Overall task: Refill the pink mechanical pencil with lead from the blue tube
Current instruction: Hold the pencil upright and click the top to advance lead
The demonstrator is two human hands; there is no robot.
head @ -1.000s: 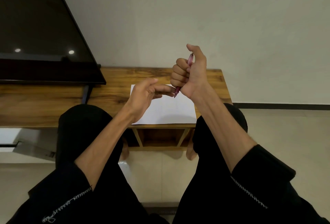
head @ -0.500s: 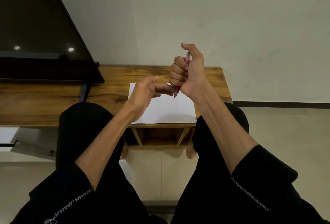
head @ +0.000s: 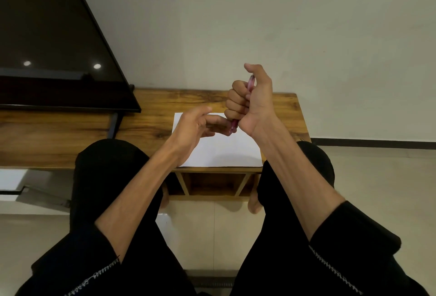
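I observe the right hand (head: pixel 251 104) raised above the far part of the wooden counter (head: pixel 151 116), its grip clenched round the pink mechanical pencil (head: pixel 250 82). The pencil stands nearly upright in the fist: its cap end shows above the curled fingers beside the lifted thumb, and its tip end shows below the fist. I judge this fist hold serves to steady the barrel and leave the thumb free for the cap end.

The left hand (head: pixel 192 127) sits just left of the pencil's lower end, fingers (head: pixel 218 122) reaching to the tip. They appear to touch or pinch it; whether a lead lies between them I cannot tell, as it would be too fine to see. I judge the hand is there to guide or check lead at the tip.

A white sheet of paper (head: pixel 221 151) lies on the counter beneath both hands, probably to catch dropped lead. The blue tube is not visible to me. A dark screen (head: pixel 47 36) stands at the far left.
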